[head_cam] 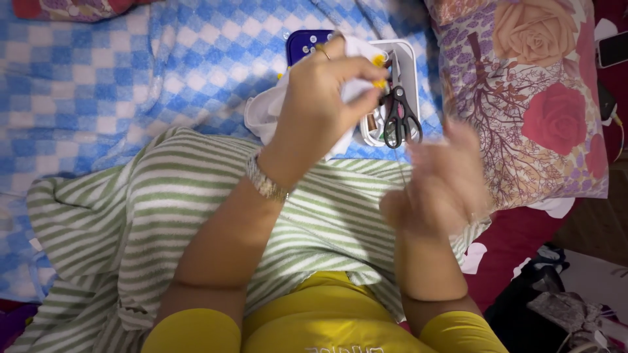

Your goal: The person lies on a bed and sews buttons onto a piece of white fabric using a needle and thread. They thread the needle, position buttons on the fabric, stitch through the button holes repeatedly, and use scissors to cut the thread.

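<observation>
Left hand [320, 98] pinches white cloth [268, 111] at frame center-top; right hand [441, 183] blurred (fingers' state unclear), beside scissors [400, 114]; open checkered bed [98, 85] upper left.

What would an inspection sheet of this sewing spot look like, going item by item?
Surface: a blue-and-white checked sheet, with a green-striped cloth spread over the person's lap.
Job's things: a white cloth, pinched in the left hand; a thin thread runs down to the right hand.
Clutter: black-handled scissors lying in a white tray; a blue lid behind it.
Grip: left hand shut on the white cloth; right hand motion-blurred, its hold unclear.
Cables: a thin lead at the right edge, beside a phone.
Surroundings: a floral pillow on the right; dark fabric lower right.
</observation>
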